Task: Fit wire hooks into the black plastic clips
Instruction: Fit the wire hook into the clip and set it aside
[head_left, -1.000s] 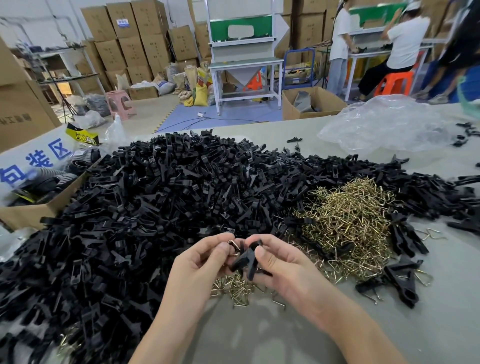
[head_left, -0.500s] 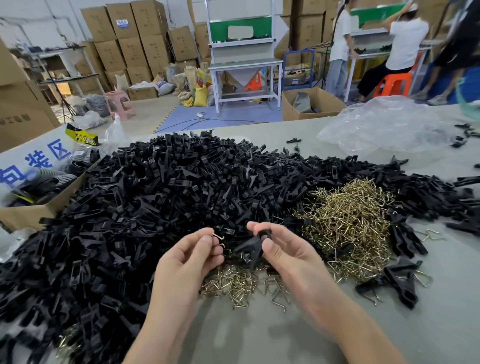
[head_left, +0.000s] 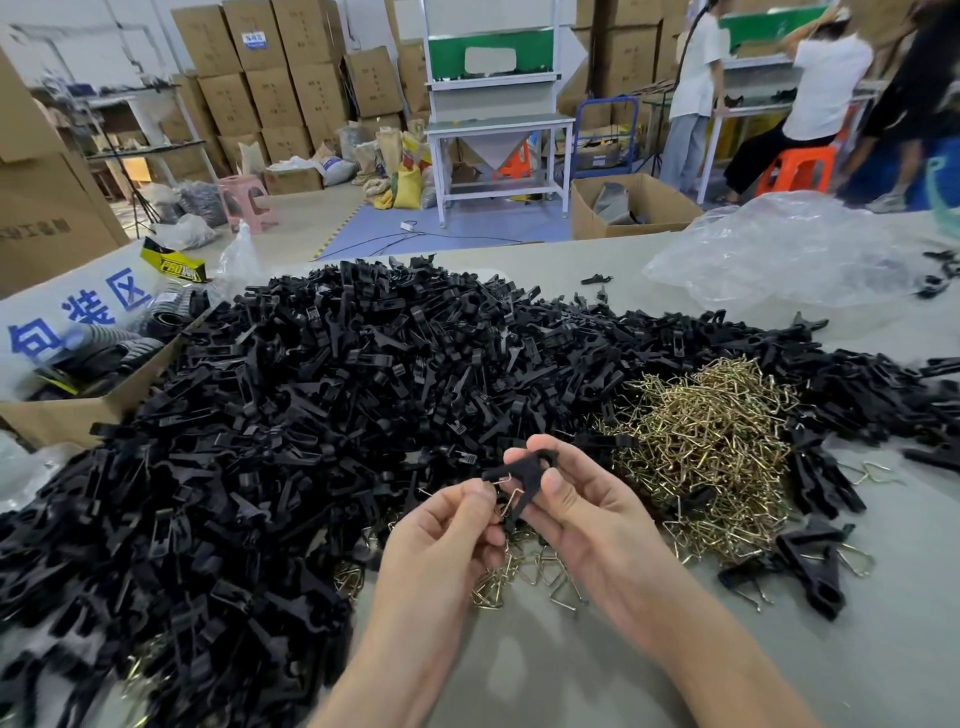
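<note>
Left hand (head_left: 447, 525): ours is curled in, with thumb and forefinger pinching a wire hook (head_left: 506, 480) right up against the clip.
Right hand (head_left: 587, 514): fingers are wrapped round a black clip (head_left: 524, 470), and the thumb presses on its near side.
Clip and hook: we're holding both up between our hands, just over the near edge of the clip pile (head_left: 311, 415). They're touching, but we can't tell if the hook is actually seated.
Under the hands: a small scatter of loose hooks (head_left: 524, 566) sits on the table (head_left: 857, 649).
Open room: grey tabletop shows near us and to the right, past a few clips with hooks in them (head_left: 810, 566).
Crowded side: the black pile fills the left and runs out of view there. It butts against a cardboard box (head_left: 104, 400) on the far left.
Hook pile (head_left: 711, 447): it sits right of the hands, hemmed in by black clips on its far and right sides.
Far right: a crumpled clear plastic bag (head_left: 789, 249) lies by the table's far edge.
Writing: a white sign (head_left: 78, 317) at the left reads 包装区 in blue.
Other labels: a yellow and black pack (head_left: 174, 267) has lettering we can't make out, and the labels on the far cartons are too small to read.
</note>
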